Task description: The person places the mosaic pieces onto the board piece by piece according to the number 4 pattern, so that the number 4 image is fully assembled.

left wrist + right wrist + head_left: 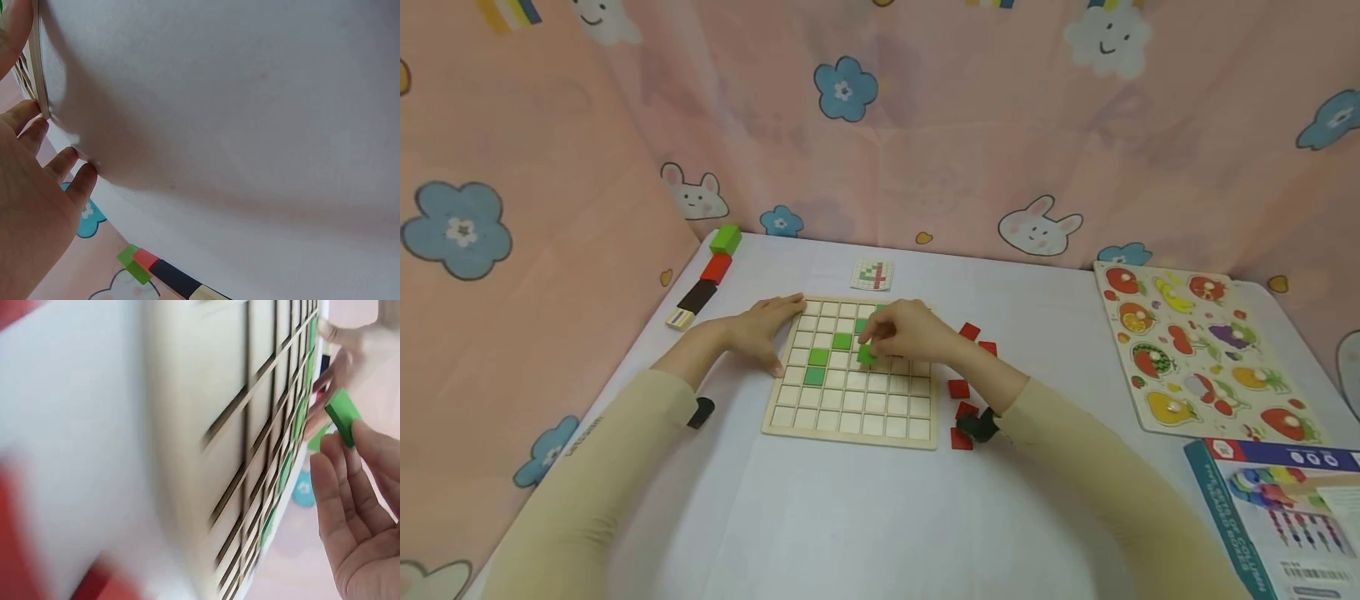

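Observation:
A wooden grid board (853,401) lies flat on the white table, with several green square tiles (818,357) in its cells, forming a slanting line. My right hand (913,332) is over the board's middle and pinches a green tile (342,417) between thumb and fingertips. My left hand (756,329) rests at the board's left edge, fingers spread, thumb and a fingertip touching the frame; its fingertips (87,178) also show in the left wrist view. Behind the board lies a small pattern card (872,275) with green and red squares.
Several red tiles (958,389) lie loose along the board's right side. At the back left, green (726,239), red, black and cream block stacks form a row. A fruit puzzle board (1198,354) and a printed box (1247,500) are on the right. A pink curtain (917,150) hangs behind.

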A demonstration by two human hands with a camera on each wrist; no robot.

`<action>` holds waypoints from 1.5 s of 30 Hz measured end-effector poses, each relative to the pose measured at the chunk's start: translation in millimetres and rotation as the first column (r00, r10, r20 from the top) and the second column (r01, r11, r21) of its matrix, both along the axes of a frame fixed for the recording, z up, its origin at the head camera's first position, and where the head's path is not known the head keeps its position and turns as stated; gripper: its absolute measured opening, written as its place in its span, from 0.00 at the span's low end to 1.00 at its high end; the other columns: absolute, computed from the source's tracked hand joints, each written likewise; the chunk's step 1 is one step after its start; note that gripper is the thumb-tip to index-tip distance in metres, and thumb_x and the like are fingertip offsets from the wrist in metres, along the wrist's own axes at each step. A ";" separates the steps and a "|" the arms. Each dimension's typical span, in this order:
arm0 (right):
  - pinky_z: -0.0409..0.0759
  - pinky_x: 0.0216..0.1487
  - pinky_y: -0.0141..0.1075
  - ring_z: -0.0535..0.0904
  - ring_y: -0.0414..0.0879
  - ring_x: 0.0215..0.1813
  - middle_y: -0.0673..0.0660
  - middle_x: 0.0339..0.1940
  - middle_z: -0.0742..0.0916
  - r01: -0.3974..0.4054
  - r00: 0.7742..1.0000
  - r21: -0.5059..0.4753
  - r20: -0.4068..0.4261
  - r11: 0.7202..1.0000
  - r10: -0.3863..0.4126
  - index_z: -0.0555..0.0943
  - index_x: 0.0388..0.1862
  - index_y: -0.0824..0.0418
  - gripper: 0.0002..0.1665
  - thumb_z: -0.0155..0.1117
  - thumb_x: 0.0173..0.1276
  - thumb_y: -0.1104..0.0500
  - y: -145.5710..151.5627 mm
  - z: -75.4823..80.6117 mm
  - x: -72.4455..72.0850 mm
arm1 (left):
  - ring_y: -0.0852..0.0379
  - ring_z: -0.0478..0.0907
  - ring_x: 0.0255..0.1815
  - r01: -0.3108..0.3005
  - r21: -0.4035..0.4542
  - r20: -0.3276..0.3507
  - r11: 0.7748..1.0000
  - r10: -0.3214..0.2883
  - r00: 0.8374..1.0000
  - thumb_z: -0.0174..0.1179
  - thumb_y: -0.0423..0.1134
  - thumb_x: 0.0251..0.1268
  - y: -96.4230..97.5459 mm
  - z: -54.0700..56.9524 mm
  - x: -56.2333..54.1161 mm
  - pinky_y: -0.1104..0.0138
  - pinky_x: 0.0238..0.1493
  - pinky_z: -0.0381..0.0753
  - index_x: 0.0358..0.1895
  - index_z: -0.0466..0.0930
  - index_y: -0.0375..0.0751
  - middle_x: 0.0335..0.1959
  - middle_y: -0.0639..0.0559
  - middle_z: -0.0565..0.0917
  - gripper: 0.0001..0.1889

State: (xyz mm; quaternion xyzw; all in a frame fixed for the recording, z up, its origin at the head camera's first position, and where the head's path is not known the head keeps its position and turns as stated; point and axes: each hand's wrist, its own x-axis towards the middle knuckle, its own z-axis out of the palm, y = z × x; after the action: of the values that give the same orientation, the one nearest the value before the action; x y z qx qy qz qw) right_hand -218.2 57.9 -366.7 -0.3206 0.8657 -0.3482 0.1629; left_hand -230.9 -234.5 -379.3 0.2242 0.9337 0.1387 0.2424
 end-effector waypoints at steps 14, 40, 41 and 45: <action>0.79 0.36 0.27 0.82 0.38 0.33 0.52 0.31 0.90 0.019 0.997 0.064 -0.070 0.998 -0.014 0.88 0.32 0.58 0.02 0.71 0.60 0.64 -52.4 -8.0 16.4 | 0.31 0.38 0.82 0.002 0.008 0.000 1.000 -0.002 1.000 0.75 0.41 0.44 -1.2 -0.7 -2.0 0.36 0.79 0.42 0.79 0.44 0.36 0.83 0.40 0.40 0.60; 0.77 0.39 0.32 0.76 0.45 0.37 0.51 0.31 0.85 0.082 0.993 0.217 -0.096 0.973 -0.062 0.87 0.39 0.57 0.07 0.67 0.63 0.63 49.9 11.2 10.1 | 0.32 0.38 0.82 -0.012 -0.009 -0.014 1.000 0.012 1.000 0.76 0.41 0.43 -0.6 -4.6 -0.7 0.36 0.79 0.43 0.80 0.45 0.37 0.83 0.41 0.41 0.61; 0.78 0.40 0.33 0.77 0.45 0.38 0.52 0.32 0.85 0.084 0.994 0.225 -0.091 0.971 -0.065 0.87 0.40 0.57 0.07 0.68 0.62 0.63 63.4 12.7 10.6 | 0.31 0.38 0.82 -0.011 -0.005 -0.014 1.000 0.010 1.000 0.76 0.41 0.43 -0.4 -4.4 -0.5 0.36 0.79 0.43 0.79 0.45 0.37 0.83 0.41 0.41 0.60; 0.80 0.42 0.33 0.78 0.45 0.41 0.52 0.35 0.87 0.084 0.996 0.273 -0.052 0.958 -0.073 0.86 0.41 0.55 0.09 0.70 0.60 0.64 116.9 17.5 15.4 | 0.31 0.38 0.82 -0.006 0.007 -0.013 1.000 0.006 1.000 0.75 0.40 0.44 -0.1 -3.5 0.3 0.36 0.79 0.42 0.79 0.44 0.37 0.83 0.40 0.41 0.60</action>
State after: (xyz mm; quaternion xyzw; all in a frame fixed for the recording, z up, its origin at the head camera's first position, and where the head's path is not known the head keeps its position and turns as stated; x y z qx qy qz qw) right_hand -202.8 174.8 -349.2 -0.2673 0.9208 -0.2244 0.1740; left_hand -230.6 -234.6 -382.8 0.2233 0.9354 0.1411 0.2352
